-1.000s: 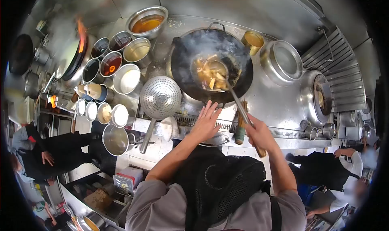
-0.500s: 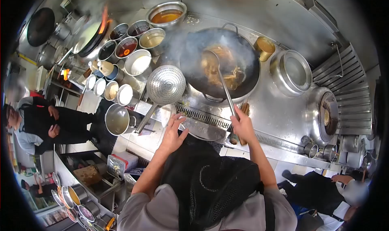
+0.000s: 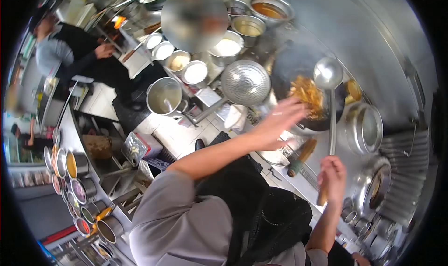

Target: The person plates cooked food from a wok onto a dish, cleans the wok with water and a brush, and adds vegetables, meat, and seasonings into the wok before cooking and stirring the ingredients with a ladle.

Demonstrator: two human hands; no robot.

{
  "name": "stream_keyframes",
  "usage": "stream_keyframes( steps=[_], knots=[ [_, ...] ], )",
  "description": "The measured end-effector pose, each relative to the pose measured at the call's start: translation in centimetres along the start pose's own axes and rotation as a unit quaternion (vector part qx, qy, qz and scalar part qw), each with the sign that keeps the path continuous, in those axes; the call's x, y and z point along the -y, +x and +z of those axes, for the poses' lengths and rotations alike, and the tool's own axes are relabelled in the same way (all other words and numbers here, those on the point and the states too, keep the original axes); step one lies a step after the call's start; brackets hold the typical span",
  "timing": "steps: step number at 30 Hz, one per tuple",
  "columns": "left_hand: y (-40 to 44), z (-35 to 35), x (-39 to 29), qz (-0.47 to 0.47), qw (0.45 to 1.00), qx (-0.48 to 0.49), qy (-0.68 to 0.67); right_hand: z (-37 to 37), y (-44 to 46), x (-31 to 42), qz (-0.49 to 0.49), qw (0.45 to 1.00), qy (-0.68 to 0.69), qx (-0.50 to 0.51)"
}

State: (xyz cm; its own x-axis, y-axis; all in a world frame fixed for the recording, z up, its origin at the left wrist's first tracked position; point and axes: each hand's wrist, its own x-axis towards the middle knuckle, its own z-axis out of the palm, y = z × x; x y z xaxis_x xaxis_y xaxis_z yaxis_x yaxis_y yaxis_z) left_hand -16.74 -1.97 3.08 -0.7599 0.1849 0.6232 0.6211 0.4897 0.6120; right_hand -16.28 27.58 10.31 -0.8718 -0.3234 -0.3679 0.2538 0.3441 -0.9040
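My right hand [image 3: 332, 172] is closed round the wooden handle of a long metal ladle [image 3: 328, 74], whose bowl is raised over the right part of the wok. My left hand [image 3: 280, 122] is stretched out with its fingers apart, at the near edge of the dark wok [image 3: 285, 72]; nothing shows in it. Browned strips of food [image 3: 307, 95] lie in the wok, partly behind my left fingertips. Left of the wok rests a perforated strainer [image 3: 246, 82]. A brush with a green-wrapped handle [image 3: 302, 157] lies between my hands.
Containers of sauce and white seasonings [image 3: 194, 72] stand to the left, near a pot of liquid [image 3: 164, 96]. Metal pots [image 3: 366, 128] stand right of the wok. A person in a black apron [image 3: 81, 49] stands at the upper left. Filled bowls [image 3: 77, 165] line the left counter.
The view has turned, moving the stove toward the upper right. The ladle has risen out of the food. My left hand has moved from beside the strainer to the wok's edge. Less smoke shows.
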Motion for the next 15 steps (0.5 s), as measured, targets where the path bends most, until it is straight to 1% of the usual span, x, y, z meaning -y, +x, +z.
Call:
stream_keyframes(
  steps=[1,2,3,4,5,6,8,9,10,11,12,13,14,15],
  knots=[
    [3.4,-0.4,-1.9,0.029,0.999,-0.016,-0.017,2.7,-0.7,5.0,-0.048,0.998,0.031,0.025],
    [5.9,-0.1,-3.2,0.069,0.989,-0.111,-0.074,5.3,-0.5,7.8,-0.142,0.986,0.081,0.041],
    [8.3,0.5,-2.5,0.062,0.978,-0.179,-0.087,7.9,0.0,10.8,-0.234,0.962,0.131,0.056],
    [10.0,-0.4,-1.5,0.056,0.962,-0.249,-0.100,10.5,0.3,15.5,-0.282,0.946,0.112,0.111],
    [10.6,-4.4,-2.4,-0.012,0.938,-0.317,-0.136,11.9,2.3,17.6,-0.368,0.910,0.077,0.175],
    [10.1,-9.0,-3.2,-0.079,0.904,-0.382,-0.172,13.5,3.8,18.8,-0.369,0.908,0.072,0.184],
    [5.5,-16.2,-1.5,-0.052,0.827,-0.436,-0.349,17.0,6.5,20.3,-0.373,0.917,0.108,0.089],
    [1.9,-19.3,-1.1,-0.081,0.804,-0.484,-0.336,19.2,8.7,19.0,-0.404,0.910,0.063,0.060],
    [-2.5,-22.4,-1.0,-0.068,0.762,-0.475,-0.435,21.9,11.5,16.2,-0.432,0.901,0.017,0.028],
    [-6.7,-25.0,-1.3,-0.130,0.750,-0.513,-0.398,24.7,14.0,13.7,-0.370,0.927,0.036,0.045],
    [-10.4,-27.8,-2.2,-0.101,0.752,-0.491,-0.427,27.4,17.3,10.3,-0.276,0.959,0.008,0.064],
    [-14.1,-29.9,-2.4,-0.101,0.778,-0.500,-0.367,30.7,19.2,7.7,-0.187,0.978,-0.057,0.072],
    [-17.8,-31.4,-2.3,-0.087,0.788,-0.507,-0.338,34.3,20.7,4.9,-0.122,0.983,0.016,0.139],
    [-20.9,-32.7,-2.9,-0.114,0.780,-0.533,-0.306,38.3,21.5,4.4,-0.049,0.986,-0.026,0.159]
  ],
)
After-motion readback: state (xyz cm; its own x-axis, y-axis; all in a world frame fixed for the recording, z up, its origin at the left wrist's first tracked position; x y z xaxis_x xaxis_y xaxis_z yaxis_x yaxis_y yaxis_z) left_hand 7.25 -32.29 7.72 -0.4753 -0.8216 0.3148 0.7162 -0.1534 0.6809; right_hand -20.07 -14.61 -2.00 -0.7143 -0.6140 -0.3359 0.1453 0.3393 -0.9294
